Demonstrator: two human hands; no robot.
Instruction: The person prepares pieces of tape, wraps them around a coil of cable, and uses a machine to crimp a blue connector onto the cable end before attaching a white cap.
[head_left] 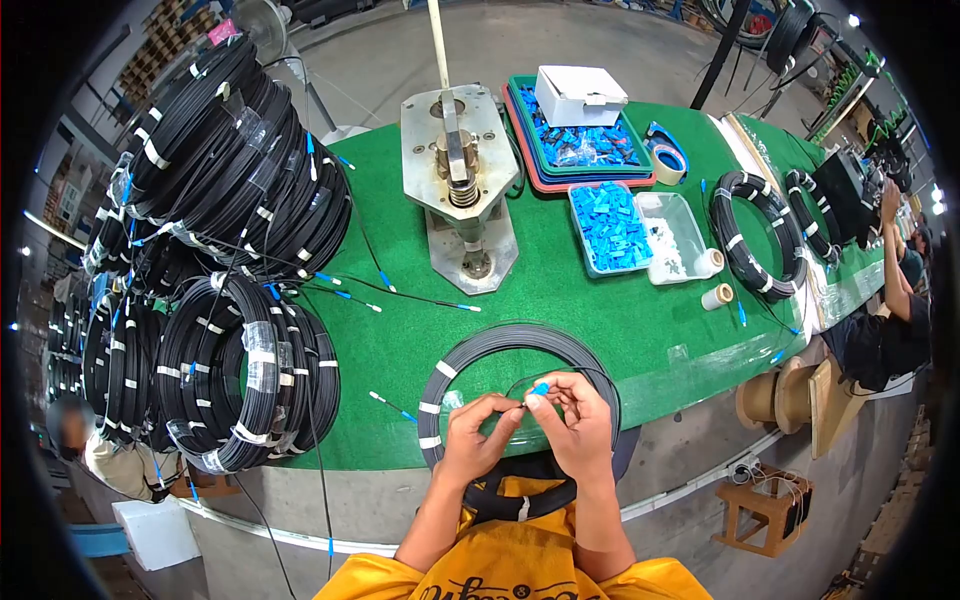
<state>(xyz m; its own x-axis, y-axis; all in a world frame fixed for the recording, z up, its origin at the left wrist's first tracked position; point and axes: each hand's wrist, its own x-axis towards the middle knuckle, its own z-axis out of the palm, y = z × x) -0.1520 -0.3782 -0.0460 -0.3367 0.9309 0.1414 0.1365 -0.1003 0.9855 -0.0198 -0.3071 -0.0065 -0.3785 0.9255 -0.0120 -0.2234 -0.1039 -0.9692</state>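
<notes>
In front of me a coil of black cable (465, 360), bound with white tape bands, lies over the table's near edge. Above it my right hand (575, 425) pinches a small blue connector (540, 389) between thumb and fingers. My left hand (475, 438) is closed, thumb against forefinger, on the thin black cable just left of the connector. The fingertips of both hands nearly meet there. Whether the connector is fully seated on the cable is hidden by the fingers. The coil's near part rests close to my body, below the hands.
A metal hand press (460, 165) stands beyond the coil on the green table (400, 330). Tall stacks of cable coils (240, 170) fill the left. Back right are a bin of blue parts (610, 225), a white box (580, 95) and tape (668, 160). A co-worker (880, 330) is far right.
</notes>
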